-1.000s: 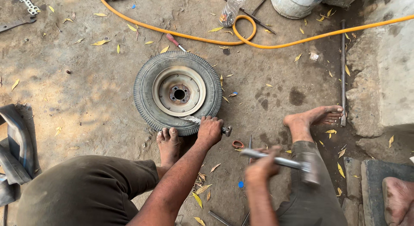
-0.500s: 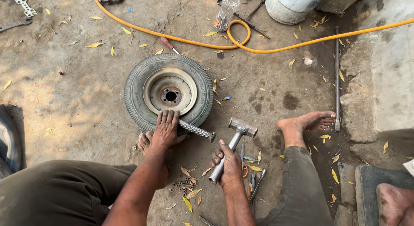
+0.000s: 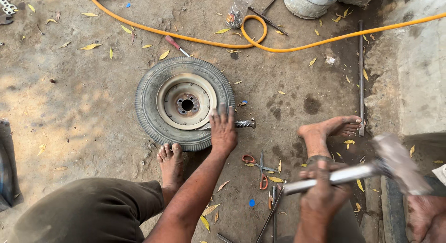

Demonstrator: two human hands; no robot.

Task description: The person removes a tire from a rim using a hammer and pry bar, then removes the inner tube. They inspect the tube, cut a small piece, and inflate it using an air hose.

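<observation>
On the dirt floor, tyre getting worked on

Left hand (image 3: 223, 129) is pressing flat, fingers spread, on the steel bar (image 3: 244, 124) lying across the small tyre (image 3: 153, 113); right hand (image 3: 320, 189) is gripping a blurred hammer (image 3: 395, 162) raised off to the right, near the scissors (image 3: 258, 166).

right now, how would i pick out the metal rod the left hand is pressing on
Find the small grey tyre with its cream rim lying flat on the dirt floor. At its near right edge the left hand lies flat over a short rod, whose end sticks out to the right of the fingers. Unlike the smooth bars nearby, it is ribbed like a thread.
</observation>
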